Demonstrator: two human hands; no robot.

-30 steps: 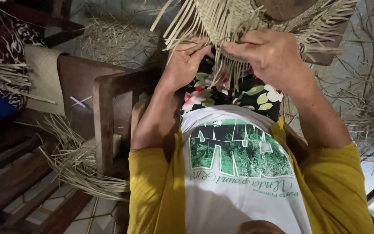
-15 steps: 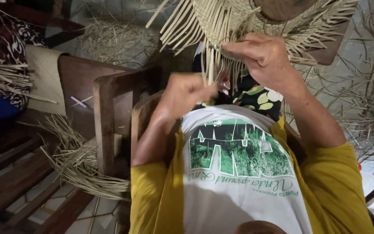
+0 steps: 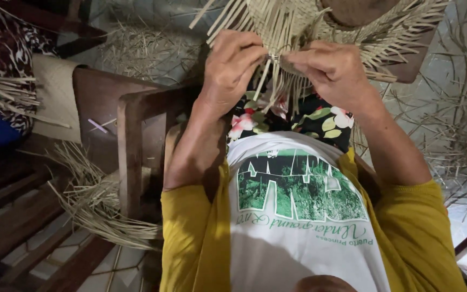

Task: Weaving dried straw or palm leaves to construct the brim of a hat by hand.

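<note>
Both hands work at the lower edge of a pale, flat-plaited straw weaving (image 3: 298,21) held up in front of the chest. The left hand (image 3: 233,62) is closed, fingertips pinched on a few loose strips; the right hand (image 3: 333,67) is likewise clamped on the woven edge just beside it, the two nearly touching.

Risk, as judged: the dry straw strips (image 3: 277,92) hanging from the edge look thin and stiff. A sharp fold or a hard pull could crack one, and a slackened pinch could let the last crossings loosen.

Materials: the weaving is matt, ribbed, tight in the body and fringed with straight free ends. A brown rounded form (image 3: 358,8) sits at its top, only partly in view. Loose straw bundles (image 3: 98,200) lie by a dark, smooth wooden chair arm (image 3: 131,146).
</note>
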